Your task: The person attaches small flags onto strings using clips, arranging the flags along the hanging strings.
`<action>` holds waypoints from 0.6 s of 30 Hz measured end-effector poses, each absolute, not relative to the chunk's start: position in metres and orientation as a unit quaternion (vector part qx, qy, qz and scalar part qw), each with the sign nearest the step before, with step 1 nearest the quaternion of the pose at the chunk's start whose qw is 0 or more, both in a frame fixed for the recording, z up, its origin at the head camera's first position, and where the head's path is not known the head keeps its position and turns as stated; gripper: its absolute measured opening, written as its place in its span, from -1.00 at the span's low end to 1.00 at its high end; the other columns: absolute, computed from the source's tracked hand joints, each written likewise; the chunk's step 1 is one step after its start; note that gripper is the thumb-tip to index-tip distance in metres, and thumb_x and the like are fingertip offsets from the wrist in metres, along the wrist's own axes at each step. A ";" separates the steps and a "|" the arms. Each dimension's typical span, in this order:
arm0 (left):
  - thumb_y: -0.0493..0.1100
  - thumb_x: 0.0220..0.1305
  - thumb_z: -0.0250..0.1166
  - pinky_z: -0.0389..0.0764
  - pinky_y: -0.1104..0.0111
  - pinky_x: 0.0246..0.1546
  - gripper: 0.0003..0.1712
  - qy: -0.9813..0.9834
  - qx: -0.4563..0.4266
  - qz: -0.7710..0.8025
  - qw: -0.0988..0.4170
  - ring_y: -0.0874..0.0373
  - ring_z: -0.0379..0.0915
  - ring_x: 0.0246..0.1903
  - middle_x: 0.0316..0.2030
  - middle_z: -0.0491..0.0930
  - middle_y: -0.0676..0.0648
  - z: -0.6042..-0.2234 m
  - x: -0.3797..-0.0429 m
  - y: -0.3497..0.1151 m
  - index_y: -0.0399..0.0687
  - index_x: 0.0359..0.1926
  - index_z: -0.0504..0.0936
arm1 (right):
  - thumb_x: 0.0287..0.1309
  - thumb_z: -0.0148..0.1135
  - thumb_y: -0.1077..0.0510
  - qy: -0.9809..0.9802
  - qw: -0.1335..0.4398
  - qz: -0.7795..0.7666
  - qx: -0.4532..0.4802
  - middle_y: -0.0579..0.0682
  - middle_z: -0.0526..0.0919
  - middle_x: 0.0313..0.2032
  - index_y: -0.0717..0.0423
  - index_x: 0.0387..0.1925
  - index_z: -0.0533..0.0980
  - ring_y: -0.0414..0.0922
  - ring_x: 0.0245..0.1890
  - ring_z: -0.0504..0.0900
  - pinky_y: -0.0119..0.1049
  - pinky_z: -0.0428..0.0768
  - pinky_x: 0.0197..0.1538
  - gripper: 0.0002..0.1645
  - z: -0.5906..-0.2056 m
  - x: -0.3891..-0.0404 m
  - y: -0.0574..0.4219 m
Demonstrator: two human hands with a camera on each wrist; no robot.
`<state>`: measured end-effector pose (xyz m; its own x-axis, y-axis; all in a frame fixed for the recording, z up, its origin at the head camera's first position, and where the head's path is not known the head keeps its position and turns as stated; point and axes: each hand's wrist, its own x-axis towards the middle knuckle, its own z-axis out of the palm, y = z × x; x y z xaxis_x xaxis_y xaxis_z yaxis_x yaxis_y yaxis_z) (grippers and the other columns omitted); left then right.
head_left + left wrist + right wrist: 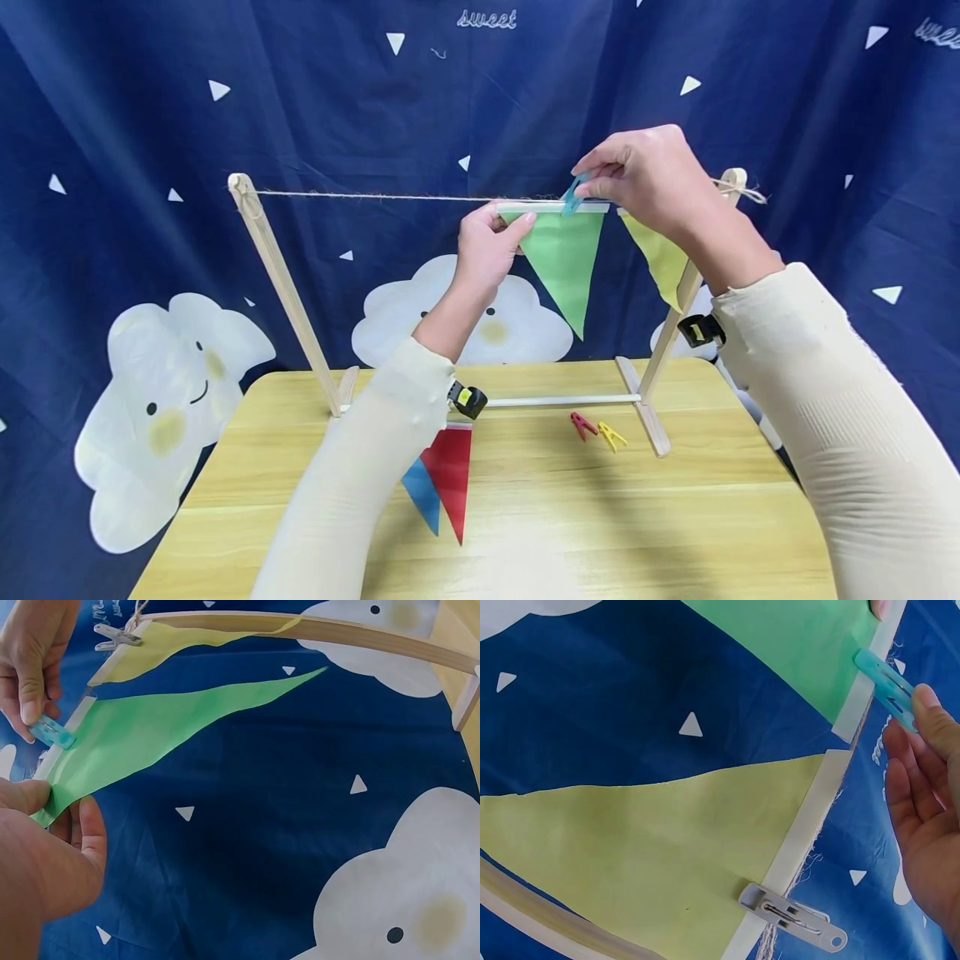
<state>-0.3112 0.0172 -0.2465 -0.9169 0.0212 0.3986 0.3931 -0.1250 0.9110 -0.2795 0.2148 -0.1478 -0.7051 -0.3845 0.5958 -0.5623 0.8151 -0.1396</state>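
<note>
A green triangular pennant [567,258] with a white top band hangs at the string [360,196]. My left hand [487,250] pinches its upper left corner between thumb and fingers. Over the middle of the band sits a blue clothespin [885,686], its upper end pinched by my right hand [648,179]. To the right, a yellow pennant [682,840] is fixed to the string by a grey clothespin [791,915]; in the head view my right hand and forearm cover part of this pennant.
Two wooden posts [285,292] hold the string, joined low by a white rod [562,401]. On the table [697,517] lie a red clothespin [582,426], a yellow clothespin [612,436], a red pennant [452,475] and a blue pennant [423,493], partly behind my left sleeve.
</note>
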 end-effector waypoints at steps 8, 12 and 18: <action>-0.27 0.40 0.35 0.58 0.47 -0.39 -0.79 -0.647 -0.157 -0.736 0.123 0.29 0.52 -0.46 -0.37 0.67 0.00 -0.246 -0.311 0.018 -0.33 -0.03 0.70 | 0.21 0.48 0.15 -0.913 0.276 0.160 0.256 0.09 0.82 -0.17 0.12 -0.06 0.77 -0.09 -0.27 0.77 -0.80 0.42 -0.24 -0.73 -0.150 -0.281 0.215; -0.27 0.40 0.35 0.58 0.46 -0.39 -0.79 -0.647 -0.157 -0.737 0.119 0.29 0.52 -0.46 -0.39 0.66 0.03 -0.246 -0.311 0.019 -0.33 -0.03 0.70 | 0.20 0.49 0.14 -0.914 0.274 0.156 0.254 0.09 0.82 -0.17 0.11 -0.04 0.77 -0.09 -0.27 0.77 -0.73 0.52 -0.21 -0.70 -0.151 -0.280 0.215; -0.26 0.41 0.34 0.58 0.48 -0.39 -0.77 -0.651 -0.154 -0.735 0.112 0.27 0.51 -0.46 -0.36 0.67 0.00 -0.247 -0.310 0.019 -0.30 0.00 0.70 | 0.19 0.49 0.13 -0.917 0.262 0.150 0.260 0.10 0.80 -0.17 0.13 0.01 0.75 -0.07 -0.26 0.75 -0.50 0.67 -0.14 -0.64 -0.150 -0.278 0.216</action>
